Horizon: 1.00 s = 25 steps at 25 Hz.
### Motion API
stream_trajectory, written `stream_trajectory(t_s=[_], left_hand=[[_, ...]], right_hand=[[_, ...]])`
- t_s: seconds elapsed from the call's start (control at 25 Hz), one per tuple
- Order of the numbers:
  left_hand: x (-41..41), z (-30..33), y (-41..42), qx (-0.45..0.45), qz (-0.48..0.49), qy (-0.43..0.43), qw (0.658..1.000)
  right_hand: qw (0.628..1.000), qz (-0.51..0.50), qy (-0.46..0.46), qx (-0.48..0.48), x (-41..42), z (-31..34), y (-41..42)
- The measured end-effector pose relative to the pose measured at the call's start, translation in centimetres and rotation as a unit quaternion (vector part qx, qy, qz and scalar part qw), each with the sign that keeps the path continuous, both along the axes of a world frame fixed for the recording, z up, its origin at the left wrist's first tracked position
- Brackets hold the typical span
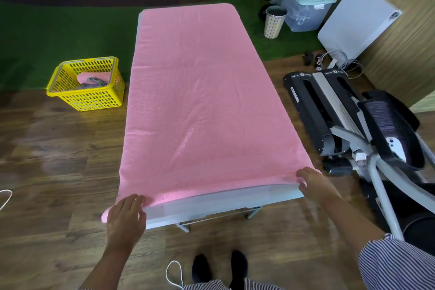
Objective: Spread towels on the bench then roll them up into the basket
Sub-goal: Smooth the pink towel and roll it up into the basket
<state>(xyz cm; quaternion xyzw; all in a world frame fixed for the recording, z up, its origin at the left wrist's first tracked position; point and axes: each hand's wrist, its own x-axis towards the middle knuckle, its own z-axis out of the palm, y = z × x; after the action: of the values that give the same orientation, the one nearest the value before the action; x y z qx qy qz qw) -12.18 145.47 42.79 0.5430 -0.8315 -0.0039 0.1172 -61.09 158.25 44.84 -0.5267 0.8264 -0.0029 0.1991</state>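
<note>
Wooden flooring surrounds the grey bench (pixel 211 202), which your pink towel (pixel 200 101) covers almost end to end, spread flat so it can be rolled. Your left hand (pixel 126 216) grips the towel's near left corner, fingers closed over its edge; your right hand (pixel 314 181) pinches the near right corner the same way. Both hands sit wide apart at the near hem, likely to start an even roll toward the far end. Your yellow basket (pixel 70 99) waits on the floor left of the bench, holding rolled towels
</note>
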Motion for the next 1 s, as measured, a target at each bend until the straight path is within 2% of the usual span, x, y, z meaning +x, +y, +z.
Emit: stream_trajectory(t_s=[0.12, 0.32, 0.44, 0.64, 0.8, 1.0], left_hand=[[0.1, 0.1, -0.4, -0.001, -0.005, 0.013, 1.000], [0.8, 0.8, -0.3, 0.048, 0.019, -0.037, 0.998], [1.8, -0.1, -0.1, 0.056, -0.007, -0.047, 0.997], [1.7, 0.0, 0.0, 0.024, 0.041, 0.010, 0.999], [2.3, -0.2, -0.1, -0.002, 0.011, 0.053, 0.999], [2.4, 0.1, -0.8, 0.038, -0.014, 0.018, 0.999]], right_hand=[[1.000, 0.000, 0.009, 0.009, 0.3, 0.2, -0.3], [0.999, 0.018, 0.015, 0.022, 0.5, 0.4, -0.5], [1.000, 0.019, 0.025, 0.000, 0.4, 0.2, -0.6], [0.999, 0.025, 0.037, -0.022, 0.0, -0.9, -0.5], [0.998, 0.030, 0.041, -0.048, 1.0, 0.0, -0.2], [0.998, 0.029, 0.051, -0.002, 0.5, -0.8, -0.7]])
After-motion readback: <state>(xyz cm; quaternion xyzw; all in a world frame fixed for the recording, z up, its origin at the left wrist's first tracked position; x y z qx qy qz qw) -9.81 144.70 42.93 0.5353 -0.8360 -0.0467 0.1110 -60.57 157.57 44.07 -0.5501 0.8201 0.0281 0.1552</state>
